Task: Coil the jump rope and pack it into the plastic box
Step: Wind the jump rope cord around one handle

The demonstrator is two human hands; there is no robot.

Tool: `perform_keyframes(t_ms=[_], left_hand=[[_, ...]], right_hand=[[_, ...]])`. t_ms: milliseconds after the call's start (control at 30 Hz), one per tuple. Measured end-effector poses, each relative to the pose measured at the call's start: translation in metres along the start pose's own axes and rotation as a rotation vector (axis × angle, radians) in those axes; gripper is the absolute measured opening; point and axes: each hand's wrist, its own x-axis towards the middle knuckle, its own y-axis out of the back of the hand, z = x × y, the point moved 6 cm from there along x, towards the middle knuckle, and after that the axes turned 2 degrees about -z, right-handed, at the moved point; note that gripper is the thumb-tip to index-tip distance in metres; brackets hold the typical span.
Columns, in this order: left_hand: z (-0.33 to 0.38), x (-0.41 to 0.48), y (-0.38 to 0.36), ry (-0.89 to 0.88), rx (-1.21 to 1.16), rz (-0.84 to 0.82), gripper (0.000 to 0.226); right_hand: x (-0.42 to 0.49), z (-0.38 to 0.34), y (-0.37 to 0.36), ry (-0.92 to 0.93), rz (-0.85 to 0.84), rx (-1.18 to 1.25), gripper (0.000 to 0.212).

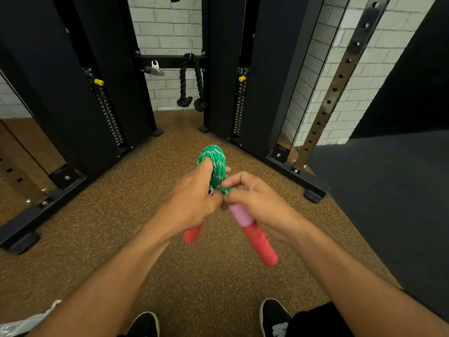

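The green jump rope (215,161) is wound into a tight coil that stands above my hands. My left hand (194,203) grips the coil with the thumb pressed against its side, and one red handle (193,234) sticks out below it. My right hand (257,203) pinches the rope's end where it enters the pink collar of the other red handle (260,242), which slants down to the right. The two hands touch at the coil's base. No plastic box is in view.
Black cable-machine frames (80,132) with weight stacks stand left and right ahead on the speckled brown floor (206,283). A black tricep rope (192,81) hangs between them. A dark mat (388,190) lies right. Crumpled clear plastic (26,322) sits bottom left, beside my black shoes (274,314).
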Motion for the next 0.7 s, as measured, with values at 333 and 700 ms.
perform_keyframes(t_ms=[333,700], left_hand=[[0.011,-0.008,0.002,-0.087,0.282,0.216,0.031],[0.020,-0.009,0.005,-0.216,0.368,0.262,0.033]], right_hand=[[-0.001,-0.007,0.005,-0.095,0.047,0.376,0.037],[0.000,-0.017,0.004,0.125,0.024,0.090,0.040]])
